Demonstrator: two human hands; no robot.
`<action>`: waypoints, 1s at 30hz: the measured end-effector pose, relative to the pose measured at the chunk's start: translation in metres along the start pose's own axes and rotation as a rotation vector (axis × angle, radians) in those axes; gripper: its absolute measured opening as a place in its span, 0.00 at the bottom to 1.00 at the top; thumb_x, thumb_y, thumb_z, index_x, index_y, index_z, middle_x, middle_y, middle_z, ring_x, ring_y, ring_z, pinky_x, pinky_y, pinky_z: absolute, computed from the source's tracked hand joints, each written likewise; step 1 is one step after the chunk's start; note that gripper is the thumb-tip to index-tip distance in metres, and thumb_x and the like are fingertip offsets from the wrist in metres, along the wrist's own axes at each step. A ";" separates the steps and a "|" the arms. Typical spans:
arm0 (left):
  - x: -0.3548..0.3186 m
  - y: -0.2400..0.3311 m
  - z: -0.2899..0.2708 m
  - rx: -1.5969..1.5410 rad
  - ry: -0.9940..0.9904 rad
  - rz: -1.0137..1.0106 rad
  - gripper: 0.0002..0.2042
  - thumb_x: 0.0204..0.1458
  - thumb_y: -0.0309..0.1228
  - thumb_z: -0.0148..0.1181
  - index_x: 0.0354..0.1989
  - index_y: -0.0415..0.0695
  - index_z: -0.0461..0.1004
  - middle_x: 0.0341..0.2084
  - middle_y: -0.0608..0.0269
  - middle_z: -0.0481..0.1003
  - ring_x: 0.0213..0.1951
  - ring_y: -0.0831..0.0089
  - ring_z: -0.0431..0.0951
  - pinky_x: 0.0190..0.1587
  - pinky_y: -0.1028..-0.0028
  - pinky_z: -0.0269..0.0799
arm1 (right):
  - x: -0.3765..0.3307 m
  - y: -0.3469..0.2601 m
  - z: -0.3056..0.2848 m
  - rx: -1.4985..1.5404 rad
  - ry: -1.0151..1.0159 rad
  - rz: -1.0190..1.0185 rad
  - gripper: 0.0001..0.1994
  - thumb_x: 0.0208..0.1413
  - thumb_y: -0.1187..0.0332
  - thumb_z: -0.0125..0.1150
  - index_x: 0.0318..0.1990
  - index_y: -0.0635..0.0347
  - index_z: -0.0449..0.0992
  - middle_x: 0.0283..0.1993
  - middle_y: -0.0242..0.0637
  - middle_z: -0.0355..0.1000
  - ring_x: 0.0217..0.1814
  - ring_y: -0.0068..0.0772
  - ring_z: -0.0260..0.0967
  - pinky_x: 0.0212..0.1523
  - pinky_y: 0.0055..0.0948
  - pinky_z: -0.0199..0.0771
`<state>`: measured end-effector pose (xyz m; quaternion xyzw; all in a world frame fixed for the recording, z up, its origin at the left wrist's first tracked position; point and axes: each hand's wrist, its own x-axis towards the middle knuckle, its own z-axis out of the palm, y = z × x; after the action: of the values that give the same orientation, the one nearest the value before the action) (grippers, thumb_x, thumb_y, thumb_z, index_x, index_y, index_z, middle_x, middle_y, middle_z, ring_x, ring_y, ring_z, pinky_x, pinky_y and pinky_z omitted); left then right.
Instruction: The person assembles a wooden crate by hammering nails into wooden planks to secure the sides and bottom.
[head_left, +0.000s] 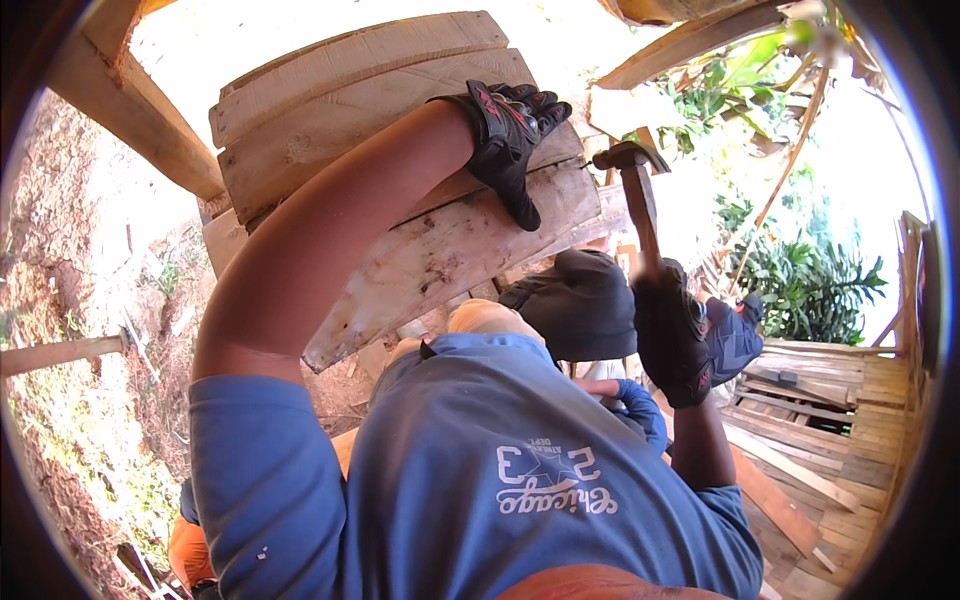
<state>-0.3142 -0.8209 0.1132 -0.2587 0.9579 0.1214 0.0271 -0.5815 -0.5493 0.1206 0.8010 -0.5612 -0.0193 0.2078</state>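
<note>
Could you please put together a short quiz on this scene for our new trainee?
1. Fill in the blank: the left hand rests on pale boards made of ____.
2. Multiple choice: what does the right hand hold?
A) a handsaw
B) a hammer
C) a drill
3. True or false: the person's shirt is bright yellow.

Key:
1. Wood.
2. B. The fingers close around the handle, with the hammer's head up near the boards' right-hand end.
3. False. It is blue, with pale print on the front.
</note>
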 end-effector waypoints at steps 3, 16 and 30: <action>-0.004 -0.004 0.002 -0.011 -0.027 -0.029 0.71 0.33 0.70 0.75 0.80 0.37 0.45 0.79 0.41 0.50 0.80 0.50 0.49 0.79 0.60 0.48 | 0.038 -0.005 -0.049 0.434 -0.088 0.375 0.10 0.73 0.64 0.54 0.50 0.61 0.74 0.36 0.50 0.77 0.39 0.52 0.80 0.39 0.49 0.76; -0.004 -0.016 0.002 -0.062 -0.001 -0.033 0.71 0.32 0.67 0.79 0.79 0.35 0.47 0.78 0.40 0.52 0.79 0.50 0.50 0.80 0.61 0.47 | 0.046 -0.011 -0.049 0.345 -0.097 0.346 0.07 0.70 0.67 0.58 0.47 0.61 0.76 0.44 0.48 0.76 0.41 0.48 0.77 0.38 0.44 0.75; -0.004 -0.014 0.013 -0.087 0.020 -0.026 0.71 0.31 0.67 0.79 0.80 0.38 0.47 0.78 0.42 0.52 0.80 0.52 0.49 0.80 0.62 0.46 | 0.034 0.013 -0.063 0.167 0.042 0.370 0.12 0.72 0.64 0.55 0.54 0.62 0.75 0.44 0.52 0.75 0.35 0.48 0.76 0.31 0.42 0.76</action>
<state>-0.3037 -0.8272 0.0978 -0.2734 0.9484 0.1602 0.0077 -0.5637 -0.5643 0.1894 0.6989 -0.6939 0.0825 0.1523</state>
